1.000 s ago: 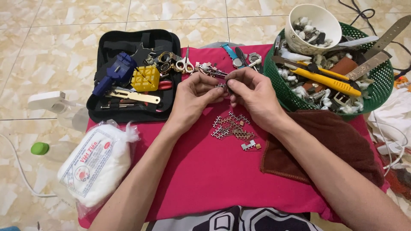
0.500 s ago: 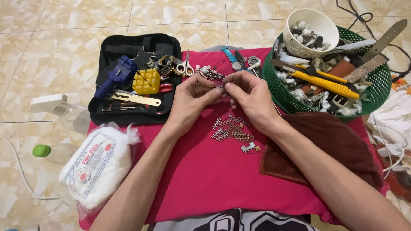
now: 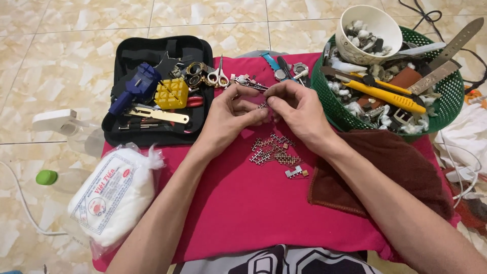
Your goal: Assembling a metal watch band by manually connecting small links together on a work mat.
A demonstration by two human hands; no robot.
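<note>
My left hand (image 3: 234,115) and my right hand (image 3: 298,110) meet above a red cloth (image 3: 243,203), fingertips pinched together on a small metal watch-band link (image 3: 263,105). Just below the hands lies a loose pile of metal watch-band links (image 3: 274,150), with one separate link piece (image 3: 296,172) nearer to me. Both forearms reach in from the bottom of the head view.
An open black tool case (image 3: 152,91) with a blue tool, yellow block and scissors lies at left. A green basket (image 3: 446,96) with a white bowl, yellow knife and straps stands at right. A brown towel (image 3: 390,172), a bag of white cotton (image 3: 114,198) and a clear bottle (image 3: 66,127) lie around.
Both hands stay pinched on the small link; they have shifted only slightly, and the camera view has drifted a little.
</note>
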